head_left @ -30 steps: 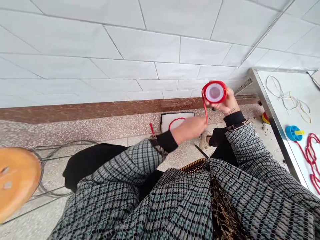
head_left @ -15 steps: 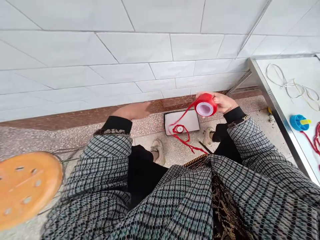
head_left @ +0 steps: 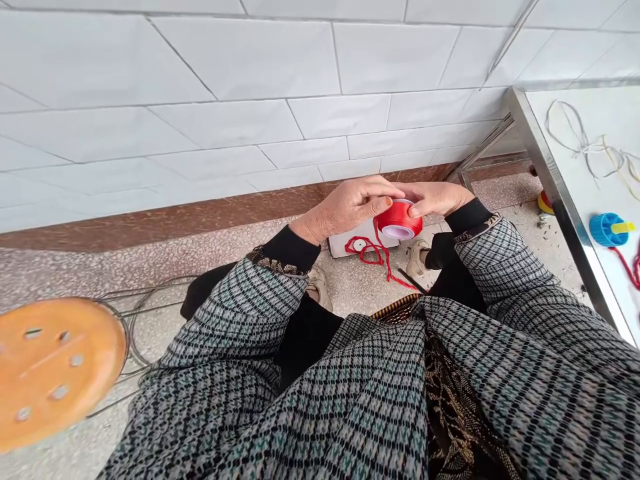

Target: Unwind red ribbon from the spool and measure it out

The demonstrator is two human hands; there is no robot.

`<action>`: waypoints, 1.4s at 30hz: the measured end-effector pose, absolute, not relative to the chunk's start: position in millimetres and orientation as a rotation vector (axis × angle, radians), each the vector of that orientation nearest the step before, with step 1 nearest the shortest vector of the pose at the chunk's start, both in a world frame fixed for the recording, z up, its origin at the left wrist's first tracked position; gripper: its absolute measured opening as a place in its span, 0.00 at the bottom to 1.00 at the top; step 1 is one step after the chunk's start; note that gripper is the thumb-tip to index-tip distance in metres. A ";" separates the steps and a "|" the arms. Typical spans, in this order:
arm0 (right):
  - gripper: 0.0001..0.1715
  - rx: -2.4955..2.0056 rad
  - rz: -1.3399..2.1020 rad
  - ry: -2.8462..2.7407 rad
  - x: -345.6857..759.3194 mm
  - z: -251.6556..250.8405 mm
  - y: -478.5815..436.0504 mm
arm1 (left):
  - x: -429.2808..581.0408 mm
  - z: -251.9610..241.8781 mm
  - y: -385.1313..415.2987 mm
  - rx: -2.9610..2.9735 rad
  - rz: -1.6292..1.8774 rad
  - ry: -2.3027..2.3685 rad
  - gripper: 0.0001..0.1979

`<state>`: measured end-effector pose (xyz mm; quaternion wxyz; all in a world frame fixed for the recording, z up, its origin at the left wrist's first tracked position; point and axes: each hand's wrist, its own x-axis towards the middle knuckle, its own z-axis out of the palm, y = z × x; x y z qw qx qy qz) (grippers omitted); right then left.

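A red spool of cord (head_left: pixel 399 221) with a white core is held out in front of me between both hands. My right hand (head_left: pixel 436 198) grips it from the right side. My left hand (head_left: pixel 350 207) presses its fingertips and thumb on the spool's left and top. Loose red cord (head_left: pixel 376 254) trails from the spool down onto a white board (head_left: pixel 345 245) on the floor, where it lies in a tangle.
An orange stool seat (head_left: pixel 53 367) on a wire frame stands at my left. A metal-edged white table (head_left: pixel 575 200) at the right carries a blue spool (head_left: pixel 606 229), pale cords (head_left: pixel 590 143) and red cord (head_left: pixel 631 267). A white tiled wall (head_left: pixel 225 100) is ahead; my shoes (head_left: pixel 415 260) rest on the floor.
My left hand has swung back from out at the left and closed onto the spool. The spool has dropped a little and more red cord lies piled on the floor.
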<state>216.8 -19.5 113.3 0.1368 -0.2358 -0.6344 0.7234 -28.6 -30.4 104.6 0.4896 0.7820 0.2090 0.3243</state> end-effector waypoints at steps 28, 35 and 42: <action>0.75 -0.576 2.248 -1.911 202.5 95.6 -29.6 | -26.0 95.0 -22.4 1.833 0.325 0.309 0.32; 0.62 -0.673 2.460 -1.547 200.6 100.2 -44.9 | -26.2 104.7 -40.0 1.659 0.435 0.312 0.35; 0.53 -0.713 2.424 -1.412 199.2 99.8 -43.3 | -28.3 97.3 -47.3 1.476 0.387 0.297 0.35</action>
